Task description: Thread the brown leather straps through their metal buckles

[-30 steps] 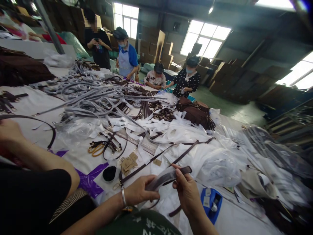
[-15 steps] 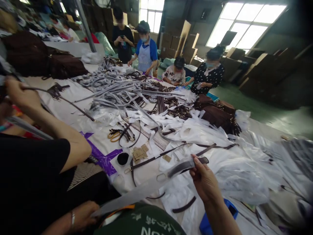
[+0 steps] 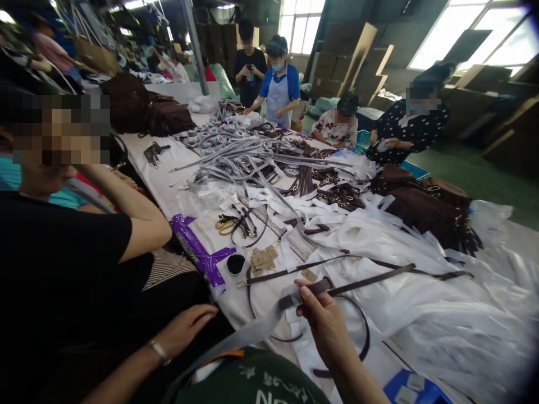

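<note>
My right hand point(image 3: 322, 314) is closed on one end of a dark brown strap point(image 3: 322, 285), above the table's near edge. A translucent plastic sleeve point(image 3: 252, 332) covers part of the strap and trails down to the left across my lap. My left hand point(image 3: 187, 331), a silver bracelet at its wrist, is off the sleeve with its fingers stretched out and nothing in them. Beyond my right hand lies a long thin brown strap point(image 3: 290, 268) with a metal clasp. Several tan paper tags point(image 3: 264, 258) are beside it, near a black round thing point(image 3: 234, 264).
A person in a black top point(image 3: 63, 252) sits close on my left. White plastic bags point(image 3: 421, 320) cover the table at right, with a blue box point(image 3: 415, 387) below. Grey wrapped straps point(image 3: 240, 160) and brown bags point(image 3: 425, 210) are piled farther off. Several people are across the table.
My left hand has let go of the sleeve and opened. My right hand still grips the strap, and the sleeve now hangs slack. The neighbour's hand has risen. The view has turned left.
</note>
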The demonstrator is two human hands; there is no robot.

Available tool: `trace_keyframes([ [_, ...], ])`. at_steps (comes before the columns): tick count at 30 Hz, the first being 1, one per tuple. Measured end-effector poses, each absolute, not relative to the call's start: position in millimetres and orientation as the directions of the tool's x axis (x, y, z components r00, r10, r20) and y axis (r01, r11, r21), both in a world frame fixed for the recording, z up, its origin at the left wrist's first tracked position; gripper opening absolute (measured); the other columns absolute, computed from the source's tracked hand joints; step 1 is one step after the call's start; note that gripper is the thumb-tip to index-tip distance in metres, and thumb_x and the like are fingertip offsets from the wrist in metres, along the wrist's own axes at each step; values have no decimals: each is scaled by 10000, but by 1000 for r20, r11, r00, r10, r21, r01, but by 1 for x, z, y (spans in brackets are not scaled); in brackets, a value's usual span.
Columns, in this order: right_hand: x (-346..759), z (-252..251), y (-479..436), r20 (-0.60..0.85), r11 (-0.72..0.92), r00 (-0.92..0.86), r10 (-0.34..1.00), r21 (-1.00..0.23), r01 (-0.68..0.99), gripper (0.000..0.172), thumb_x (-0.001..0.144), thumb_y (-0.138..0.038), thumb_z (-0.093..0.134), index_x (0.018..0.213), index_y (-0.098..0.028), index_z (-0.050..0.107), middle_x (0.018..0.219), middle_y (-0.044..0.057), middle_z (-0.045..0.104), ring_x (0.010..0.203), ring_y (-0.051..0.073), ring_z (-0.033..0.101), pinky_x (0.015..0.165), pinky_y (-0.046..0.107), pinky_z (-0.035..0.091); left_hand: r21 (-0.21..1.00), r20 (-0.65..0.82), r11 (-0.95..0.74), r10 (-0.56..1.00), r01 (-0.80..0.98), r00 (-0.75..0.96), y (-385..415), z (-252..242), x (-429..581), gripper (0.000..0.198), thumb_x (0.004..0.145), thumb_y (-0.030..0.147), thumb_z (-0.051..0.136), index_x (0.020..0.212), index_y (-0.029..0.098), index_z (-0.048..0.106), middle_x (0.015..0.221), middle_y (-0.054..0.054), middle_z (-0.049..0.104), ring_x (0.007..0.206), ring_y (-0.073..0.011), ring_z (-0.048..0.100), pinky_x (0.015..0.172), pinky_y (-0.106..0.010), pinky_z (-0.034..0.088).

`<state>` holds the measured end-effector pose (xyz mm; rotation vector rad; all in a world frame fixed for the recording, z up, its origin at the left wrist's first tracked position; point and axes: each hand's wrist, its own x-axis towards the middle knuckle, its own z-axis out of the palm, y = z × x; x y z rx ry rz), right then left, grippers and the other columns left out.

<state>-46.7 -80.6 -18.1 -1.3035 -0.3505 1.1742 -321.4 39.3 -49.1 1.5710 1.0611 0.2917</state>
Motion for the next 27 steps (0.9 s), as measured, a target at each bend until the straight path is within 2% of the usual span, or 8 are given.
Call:
trace_keyframes([
  [3,-59,-13,-83,-380,-201,444,812,-895,-399,361,761,-437,686,1036,-203,676,829,12,649,670,127,543,669,278,439,959,-275,77,488,273,829,38,-31,-268,457,854,538,519,1179,231,615,1199,-55,622,1137,-240,530,1010,-331,369],
  [5,-61,-7,-88,-376,-224,437,817,-906,-359,364,758,-444,687,1028,-200,682,825,21,665,723,155,557,722,305,447,969,-208,198,349,145,914,31,-23,-233,499,869,560,477,1154,170,602,1059,-86,659,969,-211,601,862,-302,447],
  [7,-60,-2,-93,-353,-225,448,822,-922,-315,333,760,-444,684,985,-199,704,858,30,674,799,174,561,764,305,440,946,-240,287,313,149,919,23,-20,-209,462,847,567,512,946,128,621,723,-34,636,630,-134,567,612,-227,430],
  [9,-58,-2,-99,-347,-196,503,791,-924,-329,325,800,-471,626,966,-207,716,908,35,665,798,162,539,729,278,429,940,-291,275,341,201,894,19,-23,-199,429,827,556,552,777,131,577,548,29,519,479,-80,428,493,-194,323],
  [12,-58,-11,-103,-375,-56,635,675,-884,-463,348,836,-498,559,1030,-244,696,845,14,619,629,113,433,543,239,347,964,-263,132,354,231,897,22,-27,-194,424,842,536,537,707,135,566,550,33,508,516,-78,414,518,-195,310],
  [15,-60,-14,-107,-349,79,727,591,-872,-482,282,794,-448,640,1004,-267,692,738,-16,538,575,99,353,503,232,287,962,-270,49,290,267,918,29,-28,-188,494,871,565,459,666,131,579,530,26,513,485,-73,389,484,-193,284],
  [21,-59,9,-119,-44,-4,538,842,-997,-75,138,828,-327,622,911,-267,715,876,21,514,761,158,500,687,302,407,903,-371,248,45,350,927,37,-33,-181,562,854,651,389,773,132,588,578,-25,627,378,-75,401,370,-187,247],
  [27,-55,12,-124,183,64,499,847,-967,247,177,834,-237,612,954,-322,711,818,22,547,735,164,560,619,288,448,994,-113,34,241,107,964,49,-26,-188,467,912,498,436,871,99,674,769,-82,668,698,-141,592,664,-228,462],
])
